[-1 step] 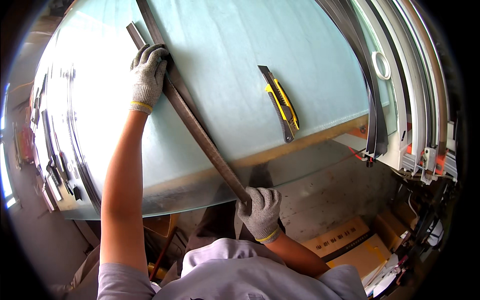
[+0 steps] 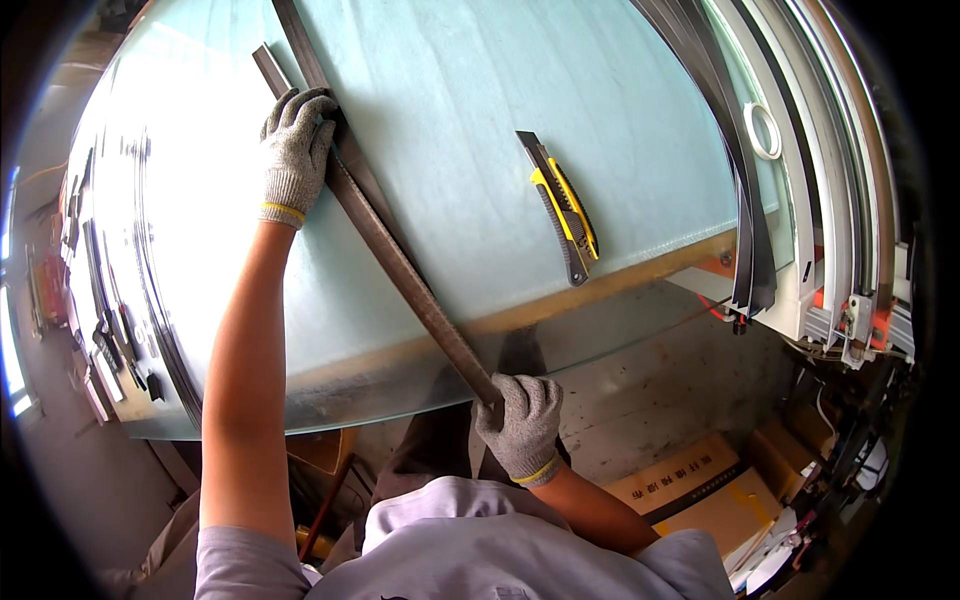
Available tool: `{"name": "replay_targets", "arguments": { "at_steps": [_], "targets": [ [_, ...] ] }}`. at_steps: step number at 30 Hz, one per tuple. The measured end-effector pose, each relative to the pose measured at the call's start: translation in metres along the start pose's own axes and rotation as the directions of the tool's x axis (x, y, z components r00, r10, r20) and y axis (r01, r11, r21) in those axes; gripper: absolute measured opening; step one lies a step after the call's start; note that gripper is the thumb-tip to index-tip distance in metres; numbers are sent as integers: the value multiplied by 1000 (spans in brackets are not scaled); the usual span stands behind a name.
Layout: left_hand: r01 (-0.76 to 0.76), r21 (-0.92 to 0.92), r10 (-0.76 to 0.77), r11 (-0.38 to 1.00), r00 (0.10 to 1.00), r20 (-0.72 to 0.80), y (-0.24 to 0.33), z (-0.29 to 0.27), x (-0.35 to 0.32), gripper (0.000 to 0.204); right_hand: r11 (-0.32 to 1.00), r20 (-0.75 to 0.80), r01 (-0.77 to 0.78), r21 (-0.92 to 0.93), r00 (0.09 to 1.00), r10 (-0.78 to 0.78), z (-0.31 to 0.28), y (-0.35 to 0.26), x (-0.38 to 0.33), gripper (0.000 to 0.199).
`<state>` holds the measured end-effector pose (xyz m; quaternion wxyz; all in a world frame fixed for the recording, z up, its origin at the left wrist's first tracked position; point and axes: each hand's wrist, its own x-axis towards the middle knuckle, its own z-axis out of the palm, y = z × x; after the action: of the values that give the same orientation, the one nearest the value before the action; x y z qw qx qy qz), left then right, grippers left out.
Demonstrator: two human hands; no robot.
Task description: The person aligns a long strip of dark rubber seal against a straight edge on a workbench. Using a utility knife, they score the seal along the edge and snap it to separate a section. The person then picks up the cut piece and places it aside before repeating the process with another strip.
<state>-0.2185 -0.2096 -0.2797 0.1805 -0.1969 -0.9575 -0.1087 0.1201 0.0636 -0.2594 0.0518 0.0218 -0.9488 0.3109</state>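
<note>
A long, narrow, brown-grey metal bar (image 2: 395,265) slants across the pale blue-green glass tabletop (image 2: 450,130), its near end jutting past the front edge. My left hand (image 2: 295,140), in a grey knit glove with a yellow cuff line, is closed over the bar's far part, fingers bent round it. Gloved alike, my right hand (image 2: 522,425) grips the near end in front of my body; its palm side is hidden. Along the bar's right side lies a flat dark strip (image 2: 302,45), partly covered by the bar. A yellow and black utility knife (image 2: 566,215) rests to the right, blade out.
Dark flexible strips (image 2: 735,170) hang over the table's right side, beside a white tape roll (image 2: 762,131) and long white profiles (image 2: 835,150). More thin strips (image 2: 150,270) and small tools lie at the left. A cardboard box (image 2: 695,490) stands on the floor at lower right.
</note>
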Motion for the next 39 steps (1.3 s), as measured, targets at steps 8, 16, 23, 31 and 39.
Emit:
{"name": "replay_targets", "arguments": {
  "at_steps": [8, 16, 23, 31, 39],
  "targets": [
    [28, 5, -28, 1000, 999, 19, 4, -3, -1, 26, 1000, -6, -15, -5, 1000, 15, -1, -2, 2, 46],
    [36, 5, -36, 999, 999, 17, 5, -2, -1, 27, 1000, -18, -3, 6, 1000, 3, -1, 0, 1, 45],
    [35, 7, -35, 999, 999, 18, 6, -4, 0, 28, 1000, -25, -15, 22, 1000, 15, 0, 0, 1, 45],
    [36, -17, -36, 999, 999, 22, 5, -3, 0, 29, 998, 10, -48, 35, 999, 48, 0, -1, -2, 48],
    [37, -8, -37, 999, 999, 29, 1, 0, -1, 30, 1000, -3, -21, 20, 1000, 21, 0, 1, 0, 44]
  ]
}}
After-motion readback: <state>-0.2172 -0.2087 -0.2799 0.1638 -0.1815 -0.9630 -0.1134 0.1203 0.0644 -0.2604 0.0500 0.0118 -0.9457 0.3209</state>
